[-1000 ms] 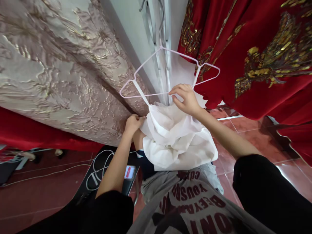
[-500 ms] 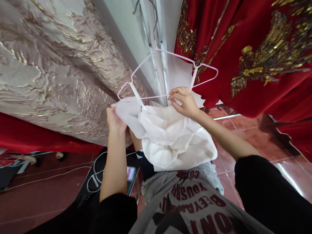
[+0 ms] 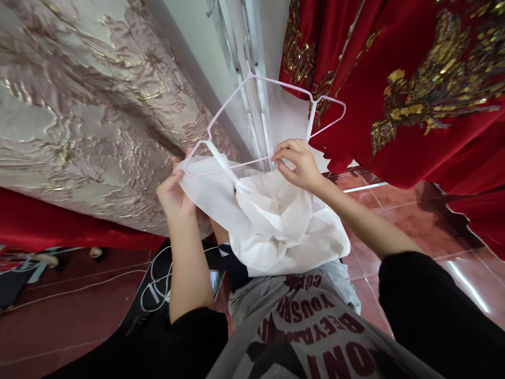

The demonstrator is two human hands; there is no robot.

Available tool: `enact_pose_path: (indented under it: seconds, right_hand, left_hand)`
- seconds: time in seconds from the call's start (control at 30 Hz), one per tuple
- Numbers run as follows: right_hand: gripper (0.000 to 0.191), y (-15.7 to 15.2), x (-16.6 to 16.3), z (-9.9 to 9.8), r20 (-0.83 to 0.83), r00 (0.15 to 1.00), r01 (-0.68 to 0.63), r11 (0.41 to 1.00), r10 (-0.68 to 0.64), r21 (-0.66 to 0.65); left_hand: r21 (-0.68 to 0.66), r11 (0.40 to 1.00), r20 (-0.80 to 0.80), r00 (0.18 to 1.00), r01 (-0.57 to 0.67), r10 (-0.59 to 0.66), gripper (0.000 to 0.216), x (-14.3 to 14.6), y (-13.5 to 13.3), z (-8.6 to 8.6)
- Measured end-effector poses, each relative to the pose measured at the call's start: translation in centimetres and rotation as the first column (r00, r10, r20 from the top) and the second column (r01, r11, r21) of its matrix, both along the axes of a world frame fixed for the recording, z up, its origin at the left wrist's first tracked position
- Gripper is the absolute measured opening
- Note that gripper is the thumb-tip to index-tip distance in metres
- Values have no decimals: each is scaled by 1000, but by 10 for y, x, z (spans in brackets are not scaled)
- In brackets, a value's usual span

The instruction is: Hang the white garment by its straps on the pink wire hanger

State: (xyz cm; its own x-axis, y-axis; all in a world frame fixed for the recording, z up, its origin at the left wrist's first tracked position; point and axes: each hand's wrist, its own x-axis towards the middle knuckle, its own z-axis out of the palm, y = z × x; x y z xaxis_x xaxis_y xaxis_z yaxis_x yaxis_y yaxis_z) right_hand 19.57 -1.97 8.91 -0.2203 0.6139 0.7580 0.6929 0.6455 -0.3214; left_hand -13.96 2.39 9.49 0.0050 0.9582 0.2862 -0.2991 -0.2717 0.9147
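Note:
A white garment (image 3: pixel 284 226) with thin straps hangs bunched from a pale pink wire hanger (image 3: pixel 272 89) in front of me. My left hand (image 3: pixel 173 189) is closed on the garment's left edge, lifted up beside the hanger's left end. My right hand (image 3: pixel 298 163) pinches the garment's top at the hanger's bottom bar, near the middle. The hanger's hook reaches up to a white rail (image 3: pixel 252 58).
A pale pink and gold brocade dress (image 3: pixel 87 105) hangs at the left, a red dress with gold sequins (image 3: pixel 414 89) at the right. White cables (image 3: pixel 158 284) lie on the red tiled floor (image 3: pixel 59 316) below. Red fabric (image 3: pixel 39 221) shows under the brocade.
My left hand has pulled the garment's left edge out and up toward the hanger's left end. The right hand has stayed at the bottom bar. The view has shifted slightly.

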Motion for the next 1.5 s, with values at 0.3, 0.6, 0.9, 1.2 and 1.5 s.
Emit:
enact_pose_path:
  seconds: [0.3,0.6,0.9,1.2,1.5]
  right_hand:
    - [24,4,-3,-1,-63,998,-32,999,30,-20]
    - [22,3,-1,0,-96,995,-34,999,30,-42]
    - [26,6,-11,-2,-158,985,-76,996,68,-43]
    - [29,2,-13,-4,-172,982,-68,997,74,39]
    - [26,-2,-17,-1,-139,988,-61,998,61,6]
  left_hand:
    - [375,761,-245,736,-529,632,37,-25,35,42]
    - [701,647,-496,445,-301,745,27,-2,-14,92]
    - [784,588,-317,688,-198,653,15,58,11,99]
    - [704,706,-551,688,79,472,9,122,-2,75]
    - [808,574,-502,666,133,552,22,100,-24,22]
